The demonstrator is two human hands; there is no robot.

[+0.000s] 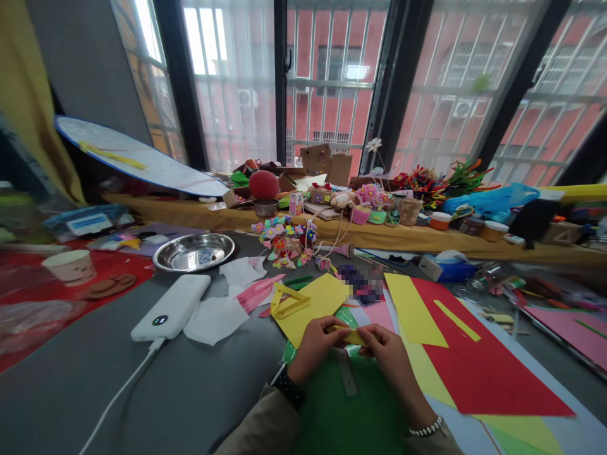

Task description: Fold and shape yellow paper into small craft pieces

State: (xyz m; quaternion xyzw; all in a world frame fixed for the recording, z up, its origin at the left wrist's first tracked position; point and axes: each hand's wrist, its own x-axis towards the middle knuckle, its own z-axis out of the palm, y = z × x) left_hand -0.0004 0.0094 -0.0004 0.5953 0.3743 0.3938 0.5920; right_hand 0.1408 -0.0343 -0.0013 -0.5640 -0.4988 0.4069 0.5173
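A small folded strip of yellow paper (351, 337) is stretched between my two hands, above a dark green mat or sheet (332, 411). My left hand (313, 347) pinches its left end, and my right hand (386, 351) pinches the right end. Just below the fingers lies a narrow greyish ruler-like piece (348, 374). A large yellow sheet (310, 300) sits beyond my left hand, with a folded yellow paper strip (289, 302) on top. Right of my right hand, a red sheet (493, 354) carries a thin yellow strip (458, 320).
A white power bank (173, 309) with a cable lies at left, near white paper scraps (215, 319) and a steel dish (165, 256). Paper flowers (284, 240) stand at centre back. Craft items crowd the window ledge (379, 237). A paper cup (69, 267) stands far left.
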